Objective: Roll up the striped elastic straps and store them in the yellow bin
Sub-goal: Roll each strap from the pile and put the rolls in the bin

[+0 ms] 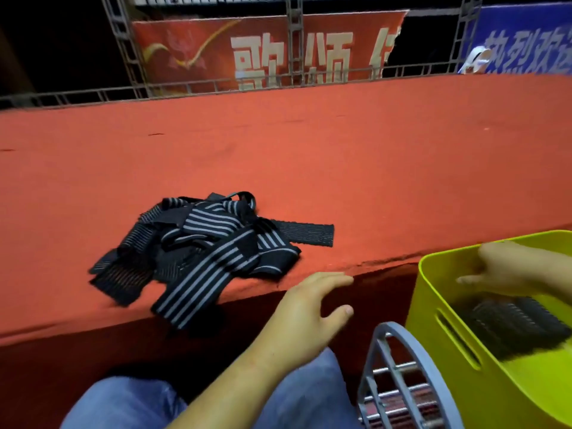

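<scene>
Striped straps [198, 249]: tangled heap on the red worktop [309, 150], close to the front edge, one end hanging over it. None of these rolled yet. Yellow bin [428, 305] is at my right, lower than the worktop. Dark rolled straps [507, 326] lie on its floor, count unclear due to blur. So some are stored, the bulk is left.

Right hand [507, 270] is in the bin mouth above the rolls, fingers spread and slack, gripping nothing as far as the blur shows. Left hand [306, 308] hovers just off the worktop edge near the heap, fingers released, empty. Grey wire rack [399, 376] beside the bin, not involved.

Next, I reckon: pull one strap out of the tangle, roll it, bin it.
</scene>
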The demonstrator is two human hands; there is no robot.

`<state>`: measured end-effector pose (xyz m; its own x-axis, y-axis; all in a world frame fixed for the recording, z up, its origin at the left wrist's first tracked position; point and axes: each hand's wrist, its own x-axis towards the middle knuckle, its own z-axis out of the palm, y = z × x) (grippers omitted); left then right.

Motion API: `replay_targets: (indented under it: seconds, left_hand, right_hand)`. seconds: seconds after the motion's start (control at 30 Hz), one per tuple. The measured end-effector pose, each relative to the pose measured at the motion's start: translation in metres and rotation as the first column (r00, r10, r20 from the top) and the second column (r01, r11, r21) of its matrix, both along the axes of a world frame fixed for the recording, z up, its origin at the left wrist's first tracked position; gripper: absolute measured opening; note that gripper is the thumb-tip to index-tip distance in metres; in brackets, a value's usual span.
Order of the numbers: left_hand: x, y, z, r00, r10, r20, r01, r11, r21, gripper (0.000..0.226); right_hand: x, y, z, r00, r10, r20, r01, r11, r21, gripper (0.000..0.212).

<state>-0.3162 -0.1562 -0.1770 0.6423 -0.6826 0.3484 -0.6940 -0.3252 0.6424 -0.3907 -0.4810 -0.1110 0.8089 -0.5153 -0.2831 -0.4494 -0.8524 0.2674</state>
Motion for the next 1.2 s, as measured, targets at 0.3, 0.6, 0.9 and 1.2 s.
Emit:
replay_targets:
  seconds: [0.3, 0.6, 0.9, 1.2]
  left_hand:
    - [0.062, 0.083, -0.019, 0.939, 0.34, -0.05, -0.34, 0.94, 0.003, 0.048]
    - [0.098, 0.12, -0.028, 0.879, 0.438, -0.188, -0.419, 0.898, 0.135, 0.095]
    - [0.1, 0.152, -0.032, 0.89, 0.409, -0.204, -0.401, 0.913, 0.081, 0.094]
    - [0.093, 0.152, -0.046, 0.909, 0.357, -0.217, -0.352, 0.934, 0.062, 0.085]
  right_hand:
    - [0.027, 0.055, 0.058, 0.834, 0.074, 0.546, -0.231, 0.947, 0.225, 0.037]
    - [0.101, 0.207, -0.004, 0.817, 0.198, 0.542, -0.48, 0.755, 0.448, 0.043]
    - [0.145, 0.232, -0.071, 0.862, -0.061, 0.504, -0.302, 0.737, 0.605, 0.082]
    - [0.141, 0.237, -0.089, 0.832, -0.174, 0.527, -0.327, 0.615, 0.718, 0.02]
